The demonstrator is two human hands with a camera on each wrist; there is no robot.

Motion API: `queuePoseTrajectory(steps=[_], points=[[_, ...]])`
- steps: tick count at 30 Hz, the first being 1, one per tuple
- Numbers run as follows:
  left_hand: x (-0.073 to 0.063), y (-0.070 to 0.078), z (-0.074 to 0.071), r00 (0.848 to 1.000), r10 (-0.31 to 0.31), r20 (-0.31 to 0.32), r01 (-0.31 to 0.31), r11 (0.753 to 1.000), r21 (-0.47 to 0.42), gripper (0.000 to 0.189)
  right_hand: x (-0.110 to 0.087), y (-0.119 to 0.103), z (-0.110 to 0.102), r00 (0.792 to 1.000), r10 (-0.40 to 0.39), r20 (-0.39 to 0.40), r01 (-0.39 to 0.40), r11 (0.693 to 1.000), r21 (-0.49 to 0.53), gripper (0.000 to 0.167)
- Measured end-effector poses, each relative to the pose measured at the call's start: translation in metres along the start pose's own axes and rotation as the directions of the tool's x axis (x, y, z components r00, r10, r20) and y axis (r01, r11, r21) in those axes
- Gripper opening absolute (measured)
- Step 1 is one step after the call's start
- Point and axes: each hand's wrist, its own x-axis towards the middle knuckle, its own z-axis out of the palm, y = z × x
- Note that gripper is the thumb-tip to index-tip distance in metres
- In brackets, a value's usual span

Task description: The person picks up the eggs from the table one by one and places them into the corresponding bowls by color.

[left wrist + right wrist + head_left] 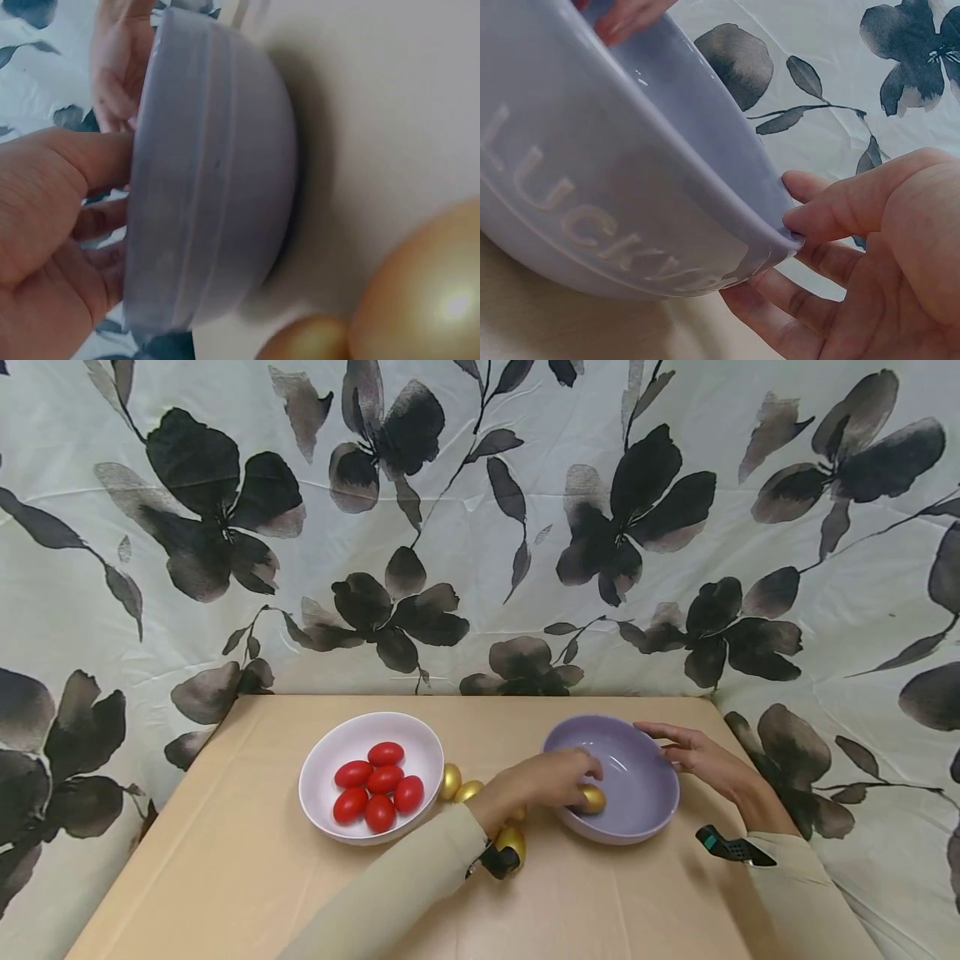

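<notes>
A light purple bowl (630, 814) stands at the right of the table, with raised "LUCKY" lettering on its outer wall in the right wrist view. My left hand (553, 781) reaches over its left rim, fingers bent loosely inside. Just below those fingers, a gold egg (594, 800) lies against the bowl's inner left side. The left fingertips are hidden behind the bowl wall in the left wrist view. At the far right of the rim, my right hand (885, 255) holds the bowl's edge, thumb on the lip and other fingers against the outer wall.
Left of centre stands a white bowl (315, 806) holding several red eggs (379, 812). Between the two bowls several gold eggs (451, 782) lie on the tan table (225, 868), partly hidden by my left forearm. A floral cloth (480, 552) hangs behind the table.
</notes>
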Motion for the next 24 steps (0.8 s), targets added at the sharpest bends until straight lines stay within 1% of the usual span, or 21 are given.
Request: queuePoseTrajectory(steps=[3, 6, 9, 12, 15, 17, 20, 24], points=[[-0.011, -0.008, -0.008, 0.998, -0.001, -0.064, -0.001, 1.0, -0.022, 0.038, 0.002, 0.0, 0.0, 1.0, 0.002, 0.001, -0.002, 1.0, 0.001, 0.052], [-0.024, -0.017, -0.018, 0.989, -0.01, -0.144, 0.004, 0.999, -0.047, 0.036, 0.003, 0.0, 0.0, 1.0, 0.0, 0.002, 0.0, 1.0, 0.0, 0.051], [-0.039, -0.024, -0.027, 0.976, -0.035, -0.217, 0.008, 0.992, -0.124, 0.037, 0.002, 0.0, -0.001, 1.0, -0.004, 0.0, 0.004, 1.0, -0.004, 0.051], [-0.054, -0.029, -0.033, 0.964, -0.057, -0.26, 0.006, 0.981, -0.193, 0.039, 0.001, 0.0, -0.001, 1.0, -0.004, 0.001, 0.004, 1.0, 0.001, 0.051], [-0.067, -0.033, -0.035, 0.963, -0.065, -0.263, 0.007, 0.976, -0.217, 0.039, 0.001, 0.001, -0.001, 1.0, -0.005, 0.004, 0.005, 1.0, 0.008, 0.051], [-0.073, -0.035, -0.035, 0.968, -0.069, -0.243, 0.013, 0.974, -0.227, 0.039, 0.0, 0.001, -0.001, 1.0, -0.003, 0.004, 0.003, 1.0, 0.009, 0.052], [-0.083, -0.035, -0.033, 0.975, -0.097, -0.201, 0.043, 0.965, -0.257, 0.039, -0.001, 0.0, -0.001, 1.0, -0.001, 0.001, 0.001, 1.0, 0.006, 0.052], [-0.095, -0.031, -0.026, 0.977, -0.122, -0.173, 0.065, 0.951, -0.301, 0.038, -0.001, 0.001, 0.0, 1.0, -0.002, -0.002, 0.001, 1.0, -0.005, 0.052]])
